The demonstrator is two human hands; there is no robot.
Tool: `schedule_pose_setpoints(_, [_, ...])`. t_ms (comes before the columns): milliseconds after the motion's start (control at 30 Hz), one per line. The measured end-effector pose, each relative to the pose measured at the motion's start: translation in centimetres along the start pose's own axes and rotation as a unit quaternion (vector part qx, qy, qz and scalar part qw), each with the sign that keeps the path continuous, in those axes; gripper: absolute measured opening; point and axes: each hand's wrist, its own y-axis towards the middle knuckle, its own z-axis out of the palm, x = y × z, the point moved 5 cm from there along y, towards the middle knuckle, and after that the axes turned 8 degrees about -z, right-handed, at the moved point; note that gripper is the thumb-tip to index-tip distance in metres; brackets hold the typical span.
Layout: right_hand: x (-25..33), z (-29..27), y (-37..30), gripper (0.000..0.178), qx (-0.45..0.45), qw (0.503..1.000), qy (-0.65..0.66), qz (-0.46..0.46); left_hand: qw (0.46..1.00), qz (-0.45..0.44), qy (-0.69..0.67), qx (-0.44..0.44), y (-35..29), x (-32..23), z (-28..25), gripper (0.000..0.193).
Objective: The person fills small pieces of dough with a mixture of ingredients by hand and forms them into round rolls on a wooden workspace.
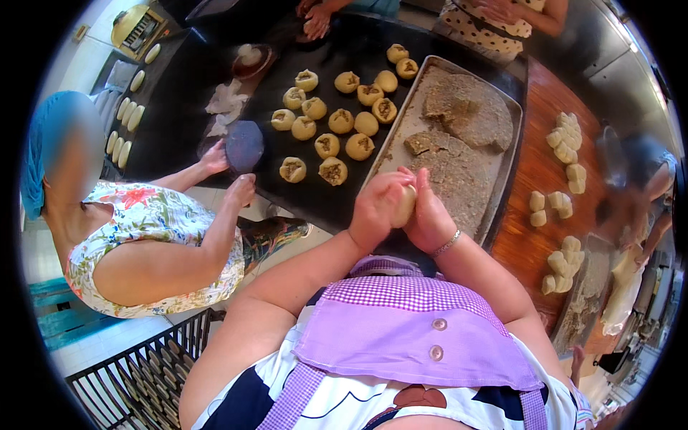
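Both my hands are cupped together in front of me around a pale dough ball (405, 208). My left hand (378, 206) wraps it from the left, and my right hand (430, 215) presses on it from the right, mostly covering it. Just beyond my hands lies a metal tray (411, 115) with a crumbly brownish filling (469, 115) spread in slabs. To the left of the tray, several round dough pieces (332, 171) sit on the dark tabletop (287, 208), many gaping at the top with brown filling inside.
At left, a person in a blue hair cap (61, 136) holds a dark rounded object (244, 145). Dough lumps (562, 265) rest on the wooden table (519, 272) at right. A black rack (143, 373) stands lower left. Other people work across the table and at far right.
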Motion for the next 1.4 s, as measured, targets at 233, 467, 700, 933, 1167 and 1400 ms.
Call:
schedule_pose_setpoints(233, [0.2, -8.1, -1.5, 0.066, -0.146, 0.964, -0.222, -0.015, 0.873, -0.249, -0.250, -0.335, 4.4, 9.1, -12.7, 0.025])
schedule_pose_setpoints(467, [1.6, -18.4, -10.1, 0.059, -0.310, 0.897, -0.305, -0.077, 0.796, -0.311, 0.344, -0.389, 12.3, 27.2, -31.9, 0.042])
schedule_pose_setpoints(700, [0.7, -25.3, -24.7, 0.030, -0.539, 0.709, -0.400, -0.215, 0.551, -0.399, 0.731, 0.045, 14.0, 32.0, -35.3, 0.059])
schedule_pose_setpoints(933, [-4.1, -27.6, -33.3, 0.031, -0.682, 0.529, -0.452, -0.223, 0.788, 0.024, 0.594, -0.159, 10.5, 17.3, -18.6, 0.050])
schedule_pose_setpoints(1167, [5.0, -33.6, -22.7, 0.062, -0.593, 0.594, -0.474, -0.266, 0.869, 0.114, 0.475, 0.073, 7.0, 9.9, -1.3, 0.041])
schedule_pose_setpoints(1400, [18.1, -41.3, -15.6, 0.092, -0.515, 0.518, -0.665, -0.152, 0.886, 0.065, 0.400, 0.223, 1.8, 6.7, 4.3, 0.031])
